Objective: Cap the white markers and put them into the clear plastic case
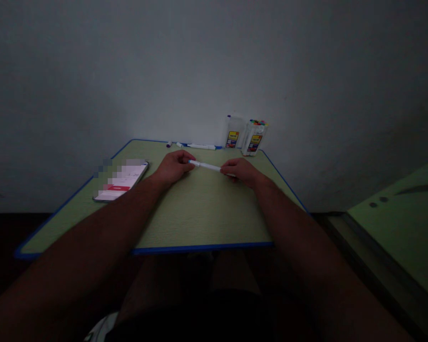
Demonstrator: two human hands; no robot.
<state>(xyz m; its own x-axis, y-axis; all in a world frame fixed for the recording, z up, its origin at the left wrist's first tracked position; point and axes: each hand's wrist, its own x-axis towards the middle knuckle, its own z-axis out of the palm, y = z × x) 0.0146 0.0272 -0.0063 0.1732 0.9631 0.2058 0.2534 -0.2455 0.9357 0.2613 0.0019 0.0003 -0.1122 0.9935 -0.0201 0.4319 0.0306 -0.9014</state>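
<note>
A slim white marker is held level above the middle of the table, between my two hands. My left hand pinches its left end, where a bit of blue shows at the tip. Closed round its right end are the fingers of my right hand, which partly hide that end. Behind the hands, a white and blue marker lies along the table's back edge. Left of it lie a small white cap and a dark purple-tipped cap.
Two clear marker cases stand at the back right: one case looks nearly see-through, the other case is packed with several coloured markers. A lit phone lies at the left. The table has a blue rim and backs onto a grey wall.
</note>
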